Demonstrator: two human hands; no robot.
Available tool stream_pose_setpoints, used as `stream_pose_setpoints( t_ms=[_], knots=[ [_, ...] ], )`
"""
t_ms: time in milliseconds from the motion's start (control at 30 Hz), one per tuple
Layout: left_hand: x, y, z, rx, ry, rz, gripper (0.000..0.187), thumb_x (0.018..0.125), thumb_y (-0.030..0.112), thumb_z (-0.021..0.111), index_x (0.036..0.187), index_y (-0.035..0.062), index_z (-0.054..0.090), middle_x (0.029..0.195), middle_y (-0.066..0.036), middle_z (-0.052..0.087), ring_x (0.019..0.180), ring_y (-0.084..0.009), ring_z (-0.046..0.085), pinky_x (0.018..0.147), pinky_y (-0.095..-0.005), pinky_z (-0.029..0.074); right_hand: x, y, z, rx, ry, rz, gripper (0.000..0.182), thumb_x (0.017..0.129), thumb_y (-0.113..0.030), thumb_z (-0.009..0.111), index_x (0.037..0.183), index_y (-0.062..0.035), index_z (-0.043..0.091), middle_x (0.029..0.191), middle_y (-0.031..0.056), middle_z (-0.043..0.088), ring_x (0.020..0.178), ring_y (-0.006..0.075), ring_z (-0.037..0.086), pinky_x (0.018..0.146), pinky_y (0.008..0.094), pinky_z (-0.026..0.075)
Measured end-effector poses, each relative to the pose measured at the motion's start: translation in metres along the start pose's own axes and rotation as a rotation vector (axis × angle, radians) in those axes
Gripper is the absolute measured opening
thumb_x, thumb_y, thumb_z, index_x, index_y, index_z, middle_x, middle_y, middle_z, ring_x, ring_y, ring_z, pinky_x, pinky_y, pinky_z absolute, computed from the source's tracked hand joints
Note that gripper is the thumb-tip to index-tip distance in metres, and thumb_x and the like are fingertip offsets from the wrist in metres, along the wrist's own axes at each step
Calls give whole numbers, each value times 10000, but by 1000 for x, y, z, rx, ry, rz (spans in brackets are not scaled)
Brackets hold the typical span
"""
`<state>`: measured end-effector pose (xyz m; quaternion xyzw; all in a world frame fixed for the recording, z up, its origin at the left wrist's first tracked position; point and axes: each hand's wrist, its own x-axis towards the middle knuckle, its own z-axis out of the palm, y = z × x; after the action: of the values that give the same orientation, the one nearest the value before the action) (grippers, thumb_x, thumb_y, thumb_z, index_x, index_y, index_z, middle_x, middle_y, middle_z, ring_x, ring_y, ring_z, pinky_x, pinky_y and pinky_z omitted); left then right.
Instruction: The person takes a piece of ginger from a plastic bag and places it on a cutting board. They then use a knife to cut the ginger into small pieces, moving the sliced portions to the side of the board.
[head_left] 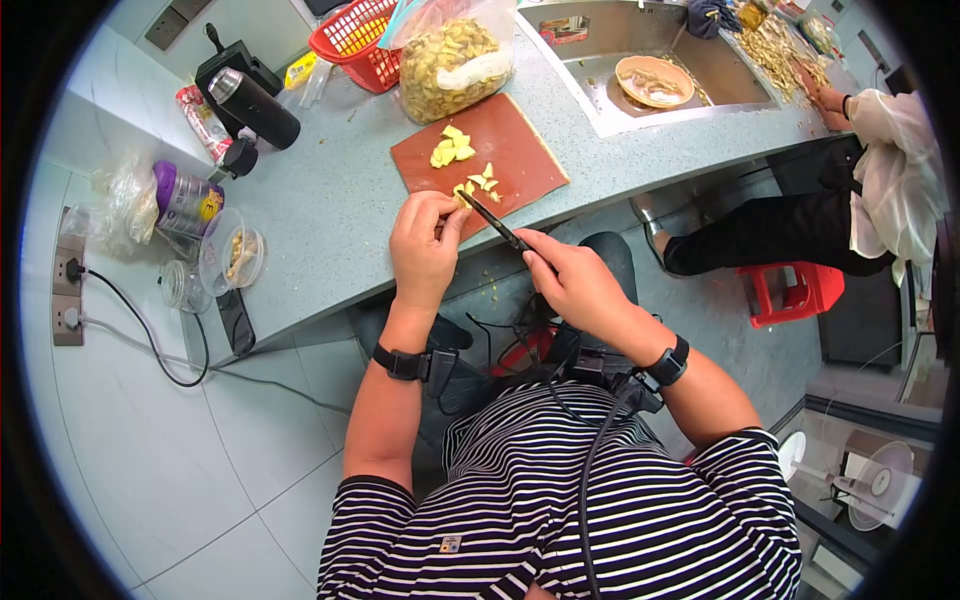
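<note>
My right hand (575, 275) is wrapped round the handle of a dark knife (487, 217), whose blade points up and left over the reddish-brown cutting board (530, 170). At the blade's tip, my left hand (425, 235) pinches a small pale yellow piece (461, 196) that looks like peeled ginger, partly hidden by its fingers. Larger cut yellow chunks (452, 148) lie on the board above the blade. Beside it are smaller slices (484, 180). Just behind the board stands a clear plastic bag (455, 70) full of similar chunks.
A red basket (355, 45), black flask (255, 108), purple can (188, 200) and clear tub (230, 252) stand leftward. A phone (235, 322) lies near the counter edge. Rightward, the sink (600, 100) holds a bowl (655, 80); beyond it, another person's hand (828, 97) nears a ginger-like pile (775, 55).
</note>
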<state>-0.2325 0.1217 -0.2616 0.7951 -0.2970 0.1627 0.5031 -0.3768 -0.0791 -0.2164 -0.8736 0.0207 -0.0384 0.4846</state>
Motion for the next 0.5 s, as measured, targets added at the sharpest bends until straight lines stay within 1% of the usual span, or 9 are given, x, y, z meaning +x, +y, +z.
stream_pose_setpoints(
  t_ms=[200,300,367,500],
  knots=[
    [-1,-1,0,3,0,10,168,973,-16,878,1053,-15,730,1125,-108,742,907,-184,732,765,-311,620,-1,-2,2,-30,-24,11,368,1147,-173,640,1483,-30,686,991,264,786,910,466,771,818,536,603],
    [-1,-4,1,31,-1,35,168,973,-17,877,1055,-16,731,1128,-114,742,911,-187,736,760,-316,624,-1,1,4,-82,-5,-24,364,1143,-175,646,1477,-35,686,1000,262,789,916,466,774,821,547,611],
    [-2,-8,0,88,-4,80,169,973,-15,877,1063,-16,734,1134,-125,745,925,-212,747,762,-328,633,0,9,9,-156,33,-86,359,1140,-183,653,1471,-46,682,1013,256,794,922,461,778,820,554,622],
    [-2,-6,0,125,3,139,168,975,-10,875,1072,-14,738,1139,-136,748,940,-243,756,767,-341,640,0,14,14,-235,67,-124,356,1141,-190,654,1472,-61,676,1008,240,799,913,452,782,809,554,633]
  ],
)
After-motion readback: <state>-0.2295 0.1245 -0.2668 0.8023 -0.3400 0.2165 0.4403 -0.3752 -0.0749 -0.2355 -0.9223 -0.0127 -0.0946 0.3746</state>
